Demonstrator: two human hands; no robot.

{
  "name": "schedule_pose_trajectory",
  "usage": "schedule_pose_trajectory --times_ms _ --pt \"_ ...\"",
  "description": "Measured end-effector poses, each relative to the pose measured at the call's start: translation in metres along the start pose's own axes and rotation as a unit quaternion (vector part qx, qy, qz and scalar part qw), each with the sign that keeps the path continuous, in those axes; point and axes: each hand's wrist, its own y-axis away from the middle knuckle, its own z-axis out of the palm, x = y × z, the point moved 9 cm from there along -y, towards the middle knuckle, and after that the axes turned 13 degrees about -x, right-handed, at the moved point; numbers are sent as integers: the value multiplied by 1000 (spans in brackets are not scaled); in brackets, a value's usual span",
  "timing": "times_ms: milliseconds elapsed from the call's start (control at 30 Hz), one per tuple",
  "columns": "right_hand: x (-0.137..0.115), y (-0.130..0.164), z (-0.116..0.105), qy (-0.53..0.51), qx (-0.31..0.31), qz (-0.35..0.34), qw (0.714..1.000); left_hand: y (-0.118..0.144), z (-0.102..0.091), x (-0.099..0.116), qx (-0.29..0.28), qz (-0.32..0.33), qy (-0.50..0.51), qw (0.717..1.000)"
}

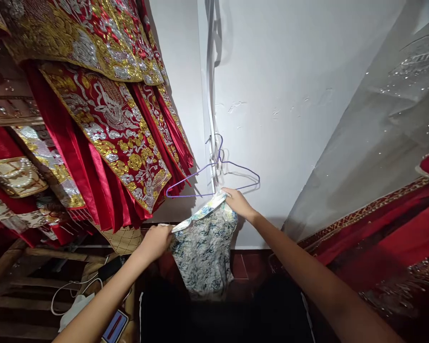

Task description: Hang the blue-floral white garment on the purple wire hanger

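Both arms reach forward toward the far white wall (289, 95), and between the two hands hangs a small floral garment (203, 252), pale with blue-green print and a lighter trimmed top edge. The left hand (157, 240) is closed on the garment's left upper corner, fingers curled around the fabric, so the cloth starts right at its fingertips and drapes away to the right and downward. The right hand (238, 202) sits higher and farther, pinching the garment's right upper corner; the top edge of the cloth runs as a slanted line from this hand down to the left hand, and the body of the garment hangs below both. Just above the right hand, a purple wire hanger (214, 178) hangs by its hook from a white vertical strip (210, 119) on the wall; the hanger's lower bar passes just beside the right hand's fingers and the raised corner of the garment, though whether the cloth touches the wire cannot be told. To the left, red embroidered robes (103, 119) with gold and silver patterns hang in overlapping layers, well apart from the garment. On the right, a clear plastic cover (372, 143) lies over more red fabric (379, 238). Near the left forearm, low in the scene, lie a white cable (71, 288) and a phone (116, 326) on a wooden frame (28, 271)
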Motion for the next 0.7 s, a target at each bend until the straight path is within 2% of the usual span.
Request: schedule_pose_trajectory --times_ms 133,200,300,367,533,633,700 --pt "0 40 -19 43 -5 32 999 -8 -21 -16 45 -28 -3 999" --pt "-6 56 -33 47 1 36 998 -12 -34 -17 48 -49 7 998" --pt "-14 73 -52 43 14 42 998 -16 -59 -8 68 -48 47 995" --pt "-20 79 -56 30 16 49 998 -19 -81 5 118 -9 82 990" --pt "-42 85 -35 -29 -4 15 999 -29 -125 37 265 127 151 944" --pt "-55 90 -20 -33 -22 -7 999 -37 -140 34 334 135 178 916" --pt "-61 94 -15 -26 -36 -11 999 -47 -143 32 325 129 184 919"
